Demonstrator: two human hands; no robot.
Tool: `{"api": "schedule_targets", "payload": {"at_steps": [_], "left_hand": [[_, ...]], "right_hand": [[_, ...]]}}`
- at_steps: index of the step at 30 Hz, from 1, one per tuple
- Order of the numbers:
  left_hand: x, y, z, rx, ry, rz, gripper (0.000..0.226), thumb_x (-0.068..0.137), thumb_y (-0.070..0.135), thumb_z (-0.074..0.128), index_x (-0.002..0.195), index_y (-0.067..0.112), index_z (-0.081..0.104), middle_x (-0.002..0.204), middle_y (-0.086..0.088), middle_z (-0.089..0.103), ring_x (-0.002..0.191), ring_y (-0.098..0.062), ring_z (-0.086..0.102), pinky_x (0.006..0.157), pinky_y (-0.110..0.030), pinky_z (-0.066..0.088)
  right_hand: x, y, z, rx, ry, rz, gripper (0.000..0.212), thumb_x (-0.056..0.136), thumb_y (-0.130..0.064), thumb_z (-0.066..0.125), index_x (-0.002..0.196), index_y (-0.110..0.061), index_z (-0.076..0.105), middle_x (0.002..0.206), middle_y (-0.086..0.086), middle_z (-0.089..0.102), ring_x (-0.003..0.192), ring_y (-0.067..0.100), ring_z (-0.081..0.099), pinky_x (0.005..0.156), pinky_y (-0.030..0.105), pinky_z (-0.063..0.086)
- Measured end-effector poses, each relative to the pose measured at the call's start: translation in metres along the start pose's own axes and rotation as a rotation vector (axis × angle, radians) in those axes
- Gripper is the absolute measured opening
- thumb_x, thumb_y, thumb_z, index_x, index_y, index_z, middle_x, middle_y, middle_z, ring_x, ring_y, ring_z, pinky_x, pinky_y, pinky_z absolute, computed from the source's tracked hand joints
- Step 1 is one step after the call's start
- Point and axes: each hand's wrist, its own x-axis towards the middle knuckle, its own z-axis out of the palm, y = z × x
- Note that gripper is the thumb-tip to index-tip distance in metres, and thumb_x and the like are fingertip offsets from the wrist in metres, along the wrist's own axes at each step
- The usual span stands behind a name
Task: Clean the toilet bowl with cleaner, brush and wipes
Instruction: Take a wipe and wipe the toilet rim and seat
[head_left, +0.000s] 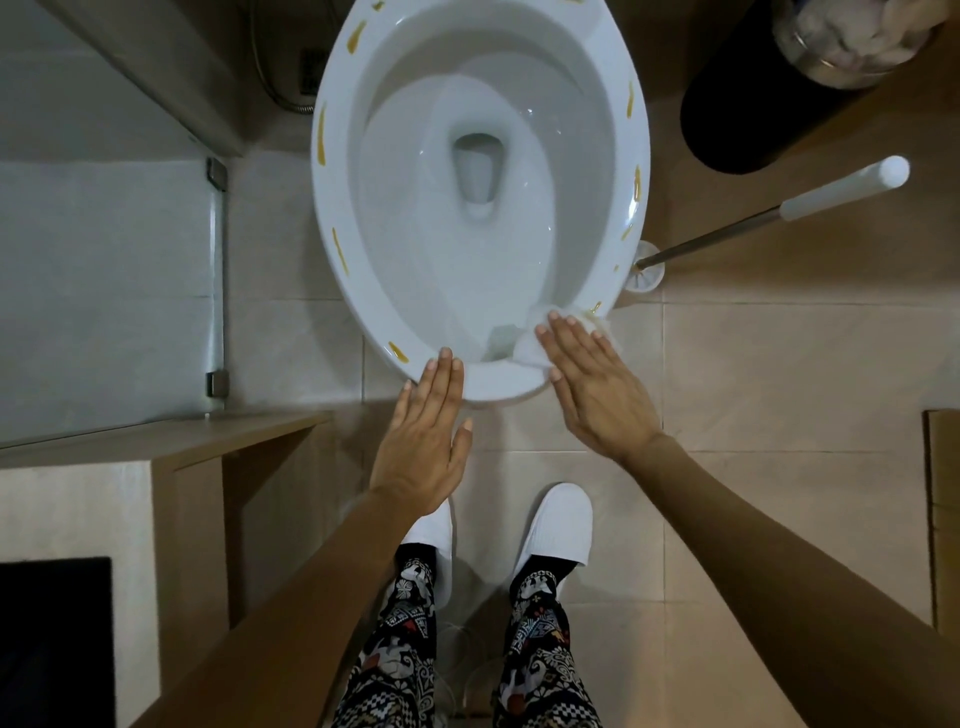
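Observation:
The white toilet bowl (332, 218) fills the upper middle of the head view, seat up, with several yellow-brown streaks along its rim. My right hand (592, 384) lies flat with straight fingers on a white wipe (530, 349), pressing it onto the near right part of the rim. My left hand (423, 431) is flat too, fingertips touching the near front edge of the rim, holding nothing. A toilet brush (769, 215) with a white grip and metal shaft stands in its white holder (647, 273) right of the bowl.
A black bin (753, 104) stands at the upper right with a clear bag of white stuff above it. A glass shower panel (215, 291) and a wooden ledge (156, 441) lie to the left. My white shoes (558, 525) stand on the beige tiled floor below the bowl.

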Motion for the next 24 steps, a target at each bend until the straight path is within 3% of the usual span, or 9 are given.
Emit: {"api": "schedule_targets", "payload": {"at_steps": [9, 15, 20, 24], "left_hand": [[0.000, 0.001, 0.001, 0.024, -0.015, -0.011, 0.066, 0.094, 0.038, 0.019, 0.152, 0.014, -0.004, 0.159, 0.000, -0.008, 0.146, -0.012, -0.009, 0.118, -0.037, 0.001], [0.018, 0.005, -0.001, 0.045, 0.012, 0.085, 0.061, 0.097, 0.035, 0.021, 0.152, 0.014, 0.004, 0.159, 0.001, 0.001, 0.146, -0.012, 0.001, 0.118, -0.034, 0.004], [0.048, 0.019, -0.002, 0.038, 0.021, 0.078, 0.057, 0.098, 0.039, 0.008, 0.151, 0.019, -0.003, 0.159, 0.004, -0.005, 0.146, -0.010, -0.005, 0.118, -0.032, -0.003], [0.062, 0.024, 0.000, 0.117, 0.011, 0.063, 0.058, 0.096, 0.040, 0.000, 0.149, 0.018, -0.009, 0.159, 0.002, -0.008, 0.146, -0.012, -0.008, 0.117, -0.035, -0.006]], "right_hand": [[0.006, -0.008, 0.002, 0.098, 0.022, 0.155, 0.056, 0.101, -0.035, 0.014, 0.153, -0.013, 0.016, 0.160, 0.002, 0.012, 0.148, 0.014, 0.006, 0.121, 0.031, 0.005], [0.011, 0.007, -0.004, 0.057, 0.017, 0.118, 0.054, 0.101, -0.034, 0.014, 0.153, -0.017, 0.013, 0.160, -0.001, 0.011, 0.147, 0.009, 0.003, 0.120, 0.033, 0.004], [0.039, 0.031, -0.017, 0.084, 0.045, 0.207, 0.055, 0.102, -0.034, 0.014, 0.154, -0.015, 0.010, 0.161, 0.001, 0.006, 0.148, 0.014, 0.001, 0.120, 0.031, -0.001], [0.038, 0.009, -0.009, 0.180, 0.129, 0.323, 0.056, 0.101, -0.031, 0.017, 0.153, -0.010, 0.012, 0.161, 0.006, 0.007, 0.149, 0.019, 0.002, 0.120, 0.033, 0.001]]}}
